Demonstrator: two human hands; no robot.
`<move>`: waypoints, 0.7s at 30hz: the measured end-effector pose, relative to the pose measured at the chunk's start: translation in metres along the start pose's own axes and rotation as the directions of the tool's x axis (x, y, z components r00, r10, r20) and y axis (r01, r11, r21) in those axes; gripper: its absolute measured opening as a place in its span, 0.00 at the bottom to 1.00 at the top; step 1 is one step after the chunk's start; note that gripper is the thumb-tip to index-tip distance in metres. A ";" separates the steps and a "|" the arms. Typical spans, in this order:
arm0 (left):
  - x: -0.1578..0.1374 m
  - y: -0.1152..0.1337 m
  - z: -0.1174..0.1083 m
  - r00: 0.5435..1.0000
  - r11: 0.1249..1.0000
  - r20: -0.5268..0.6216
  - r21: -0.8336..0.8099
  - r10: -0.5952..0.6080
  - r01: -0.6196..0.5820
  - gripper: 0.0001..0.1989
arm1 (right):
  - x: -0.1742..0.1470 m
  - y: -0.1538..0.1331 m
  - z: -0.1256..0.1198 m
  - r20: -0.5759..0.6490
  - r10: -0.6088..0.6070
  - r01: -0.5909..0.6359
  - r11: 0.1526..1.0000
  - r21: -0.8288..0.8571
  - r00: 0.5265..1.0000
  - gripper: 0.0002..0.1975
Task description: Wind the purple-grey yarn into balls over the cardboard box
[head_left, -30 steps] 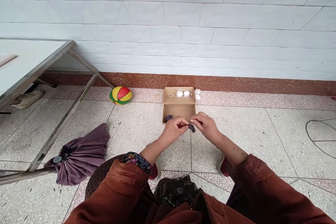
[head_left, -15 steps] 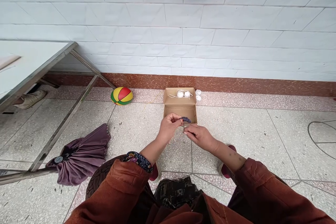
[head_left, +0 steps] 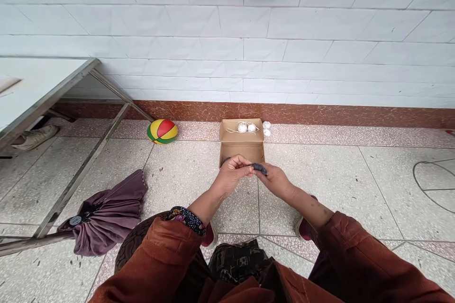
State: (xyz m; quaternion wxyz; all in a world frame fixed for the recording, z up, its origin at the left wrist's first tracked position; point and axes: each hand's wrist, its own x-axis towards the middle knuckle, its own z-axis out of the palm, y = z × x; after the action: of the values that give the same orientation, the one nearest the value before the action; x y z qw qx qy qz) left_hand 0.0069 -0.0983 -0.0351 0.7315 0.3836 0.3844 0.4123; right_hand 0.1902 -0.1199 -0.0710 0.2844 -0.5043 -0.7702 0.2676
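My left hand (head_left: 231, 175) is closed in a pinch at one end of a small dark blue-grey piece (head_left: 259, 168) that looks like wound yarn. The fingers of my right hand (head_left: 277, 180) are closed around its other side, and the two hands nearly touch. Another bit of dark blue (head_left: 226, 160) shows just beyond my left fingers; I cannot tell whether it joins the piece. Beyond my hands, an open cardboard box (head_left: 241, 150) lies on the floor. White yarn balls (head_left: 247, 127) with loose strands rest in its lid.
More white balls (head_left: 266, 129) sit right of the box. A multicoloured ball (head_left: 162, 131) lies by the wall, left of it. A folded purple umbrella (head_left: 106, 213) leans near the metal-legged table (head_left: 81, 75). At far right there is a wire frame (head_left: 433, 184); someone's shoe (head_left: 35, 137) shows under the table.
My right hand has moved up from the thin dark strand below the piece and now closes on the piece itself. The piece has shifted slightly right and lower. The view has shifted a little.
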 end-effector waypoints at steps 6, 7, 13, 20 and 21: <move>0.008 -0.007 -0.010 0.988 0.968 -0.113 0.240 0.102 -0.072 0.10 | -0.008 -0.014 0.007 0.075 -0.068 0.075 0.993 -0.092 0.995 0.12; 0.009 -0.009 -0.012 0.981 0.943 -0.127 0.316 0.148 -0.101 0.08 | -0.008 -0.016 0.004 0.075 -0.080 0.087 0.992 -0.093 0.994 0.12; 0.010 -0.016 -0.014 0.975 0.789 0.019 0.584 0.220 -0.189 0.05 | 0.000 -0.013 -0.015 -0.003 -0.108 0.108 0.993 -0.055 0.994 0.13; 0.006 -0.002 0.004 0.995 0.999 0.087 0.014 -0.052 0.051 0.14 | 0.003 0.000 -0.014 -0.052 0.067 -0.071 0.994 -0.085 0.996 0.09; 0.009 -0.001 0.006 0.999 0.998 0.026 -0.048 -0.035 0.036 0.14 | 0.001 0.000 -0.011 -0.033 0.056 -0.059 0.994 -0.096 0.998 0.09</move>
State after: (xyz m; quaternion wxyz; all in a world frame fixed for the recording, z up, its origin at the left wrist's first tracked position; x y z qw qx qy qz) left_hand 0.0155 -0.0922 -0.0363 0.7525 0.3641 0.3718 0.4037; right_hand 0.1970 -0.1174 -0.0632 0.2634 -0.5435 -0.7629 0.2306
